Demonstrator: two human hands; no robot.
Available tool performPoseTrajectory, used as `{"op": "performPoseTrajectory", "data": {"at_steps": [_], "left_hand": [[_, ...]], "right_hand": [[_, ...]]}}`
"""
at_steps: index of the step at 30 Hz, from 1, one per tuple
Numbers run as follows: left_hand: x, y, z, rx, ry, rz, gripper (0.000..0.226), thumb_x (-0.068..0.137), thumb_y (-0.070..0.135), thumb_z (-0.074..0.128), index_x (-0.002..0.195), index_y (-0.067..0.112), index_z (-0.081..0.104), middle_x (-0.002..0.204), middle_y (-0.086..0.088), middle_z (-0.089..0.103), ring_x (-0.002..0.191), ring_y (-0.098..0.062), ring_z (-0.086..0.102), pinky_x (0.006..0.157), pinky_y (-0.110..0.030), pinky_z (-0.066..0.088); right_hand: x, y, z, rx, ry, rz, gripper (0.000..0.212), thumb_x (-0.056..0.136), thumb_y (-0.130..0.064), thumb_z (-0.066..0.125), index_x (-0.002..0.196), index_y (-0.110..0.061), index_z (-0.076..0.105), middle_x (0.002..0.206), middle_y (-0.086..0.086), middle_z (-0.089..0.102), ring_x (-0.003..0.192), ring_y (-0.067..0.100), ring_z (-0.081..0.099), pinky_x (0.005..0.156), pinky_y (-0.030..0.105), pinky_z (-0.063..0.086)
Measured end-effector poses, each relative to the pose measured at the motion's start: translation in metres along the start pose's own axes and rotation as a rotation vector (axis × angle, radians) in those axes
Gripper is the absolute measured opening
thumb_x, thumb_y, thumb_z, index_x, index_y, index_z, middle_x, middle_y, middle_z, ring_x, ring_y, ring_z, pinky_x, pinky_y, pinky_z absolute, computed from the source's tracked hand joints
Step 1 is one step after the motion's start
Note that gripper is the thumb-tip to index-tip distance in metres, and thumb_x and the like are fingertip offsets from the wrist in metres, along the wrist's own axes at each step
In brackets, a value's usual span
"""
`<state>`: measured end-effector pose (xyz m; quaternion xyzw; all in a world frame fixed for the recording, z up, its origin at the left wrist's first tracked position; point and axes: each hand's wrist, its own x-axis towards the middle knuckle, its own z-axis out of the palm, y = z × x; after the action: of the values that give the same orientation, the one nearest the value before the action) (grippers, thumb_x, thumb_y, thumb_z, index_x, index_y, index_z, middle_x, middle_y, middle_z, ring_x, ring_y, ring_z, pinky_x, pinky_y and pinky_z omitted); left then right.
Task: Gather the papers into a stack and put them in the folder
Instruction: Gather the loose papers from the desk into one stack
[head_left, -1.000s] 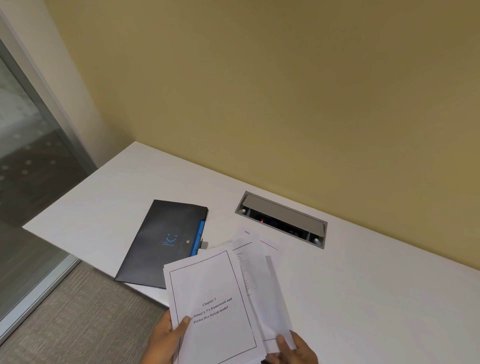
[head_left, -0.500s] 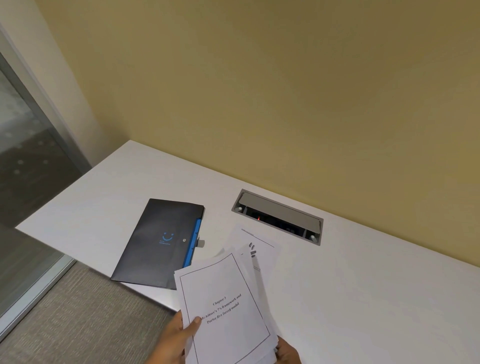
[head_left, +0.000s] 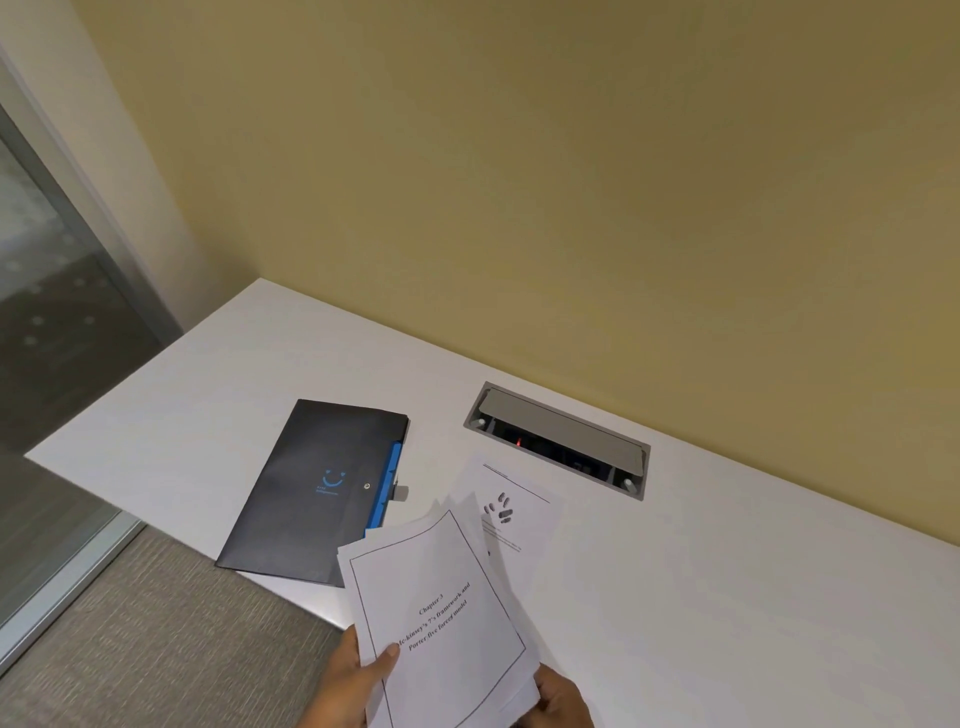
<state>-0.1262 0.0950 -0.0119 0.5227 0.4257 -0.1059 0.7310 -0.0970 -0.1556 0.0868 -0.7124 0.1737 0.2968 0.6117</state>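
Note:
A stack of white papers (head_left: 441, 613) with a bordered title page on top is held over the table's near edge. My left hand (head_left: 353, 680) grips its left side, thumb on the top page. My right hand (head_left: 558, 701) holds the lower right corner from below. One more printed sheet (head_left: 511, 512) lies flat on the white table (head_left: 727, 597) just beyond the stack, partly covered by it. A black folder (head_left: 311, 493) with a blue edge and a blue smile logo lies closed to the left, its near corner past the table's edge.
A grey cable hatch (head_left: 558, 439) is set into the table near the yellow wall. Grey carpet (head_left: 156, 623) lies below the table's left edge, and a glass partition (head_left: 52, 312) stands at the far left.
The fanned sheets on the right have been drawn in under the title page, so the stack is tighter. My right hand moved left under the stack. One sheet now shows alone on the table.

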Motion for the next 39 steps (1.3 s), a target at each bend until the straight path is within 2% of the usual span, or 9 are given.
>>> {"op": "performPoseTrajectory", "data": {"at_steps": [3, 7, 10, 12, 15, 21, 26, 31, 39], "left_hand": [[-0.003, 0.008, 0.000, -0.018, 0.043, 0.046, 0.040, 0.091, -0.009, 0.068, 0.120, 0.018, 0.059, 0.112, -0.013, 0.074, 0.101, -0.032, 0.069, 0.107, -0.053, 0.049], [-0.002, 0.013, -0.007, -0.051, 0.065, 0.080, 0.050, 0.091, -0.007, 0.070, 0.135, 0.012, 0.056, 0.115, -0.010, 0.075, 0.103, -0.028, 0.070, 0.108, -0.053, 0.050], [-0.002, 0.016, -0.012, -0.043, 0.057, 0.106, 0.052, 0.092, -0.009, 0.068, 0.138, 0.011, 0.055, 0.101, 0.004, 0.082, 0.097, -0.018, 0.073, 0.089, -0.036, 0.061], [-0.006, 0.020, -0.012, -0.096, 0.057, 0.113, 0.049, 0.093, -0.016, 0.061, 0.131, 0.014, 0.055, 0.099, 0.000, 0.081, 0.083, -0.012, 0.077, 0.069, -0.021, 0.063], [-0.011, 0.023, -0.016, -0.169, 0.042, 0.130, 0.053, 0.094, -0.021, 0.054, 0.133, 0.014, 0.053, 0.095, -0.001, 0.083, 0.081, -0.012, 0.081, 0.065, -0.020, 0.063], [-0.012, 0.023, -0.031, -0.143, 0.086, 0.122, 0.054, 0.094, -0.016, 0.059, 0.133, 0.020, 0.060, 0.107, -0.001, 0.083, 0.094, -0.020, 0.080, 0.068, -0.020, 0.063], [-0.007, 0.021, -0.042, -0.128, 0.061, 0.119, 0.058, 0.094, -0.016, 0.059, 0.146, 0.008, 0.051, 0.120, -0.017, 0.078, 0.106, -0.032, 0.076, 0.071, -0.024, 0.064], [-0.002, 0.025, -0.041, -0.127, 0.056, 0.147, 0.061, 0.094, -0.016, 0.058, 0.151, 0.004, 0.046, 0.129, -0.031, 0.068, 0.120, -0.047, 0.065, 0.068, -0.021, 0.064], [-0.008, 0.051, -0.027, -0.165, 0.031, 0.105, 0.060, 0.095, -0.017, 0.054, 0.151, 0.004, 0.046, 0.111, -0.011, 0.080, 0.084, -0.010, 0.081, 0.068, -0.019, 0.063]], "right_hand": [[0.032, -0.011, -0.019, -0.042, -0.118, 0.111, 0.029, 0.082, -0.031, 0.076, 0.104, -0.013, 0.083, 0.089, 0.020, 0.079, 0.072, 0.025, 0.076, 0.068, 0.031, 0.061], [0.093, -0.022, -0.033, -0.143, 0.057, 0.034, 0.039, 0.100, -0.047, 0.063, 0.094, -0.014, 0.083, 0.083, 0.005, 0.082, 0.077, 0.020, 0.076, 0.072, 0.035, 0.059], [0.142, -0.032, -0.040, -0.384, 0.184, -0.122, 0.025, 0.093, -0.044, 0.073, 0.105, -0.023, 0.076, 0.096, -0.004, 0.080, 0.101, 0.022, 0.076, 0.085, 0.033, 0.057], [0.176, -0.038, -0.042, -0.605, 0.186, -0.192, 0.050, 0.088, -0.048, 0.076, 0.130, -0.024, 0.066, 0.127, -0.005, 0.068, 0.124, 0.020, 0.065, 0.100, 0.034, 0.052], [0.216, -0.048, -0.042, -0.862, 0.157, -0.193, 0.103, 0.081, -0.063, 0.075, 0.161, -0.017, 0.030, 0.166, 0.003, 0.032, 0.153, 0.027, 0.033, 0.120, 0.047, 0.038], [0.257, -0.054, -0.038, -1.159, 0.117, -0.074, 0.150, 0.062, -0.089, 0.068, 0.165, -0.014, -0.011, 0.176, 0.006, -0.007, 0.163, 0.032, 0.000, 0.123, 0.062, 0.023], [0.254, -0.032, -0.031, -1.338, 0.187, -0.134, 0.132, 0.082, -0.069, 0.069, 0.165, -0.007, -0.012, 0.176, 0.009, 0.003, 0.162, 0.030, 0.009, 0.123, 0.060, 0.025], [0.232, -0.017, -0.027, -1.245, 0.298, -0.283, 0.108, 0.085, -0.048, 0.078, 0.165, -0.010, 0.016, 0.153, 0.010, 0.053, 0.144, 0.027, 0.049, 0.119, 0.046, 0.038], [0.208, -0.007, -0.028, -0.469, 0.387, -0.039, 0.067, 0.082, -0.015, 0.087, 0.140, -0.015, 0.053, 0.090, 0.000, 0.074, 0.087, 0.026, 0.074, 0.077, 0.039, 0.061]]}}
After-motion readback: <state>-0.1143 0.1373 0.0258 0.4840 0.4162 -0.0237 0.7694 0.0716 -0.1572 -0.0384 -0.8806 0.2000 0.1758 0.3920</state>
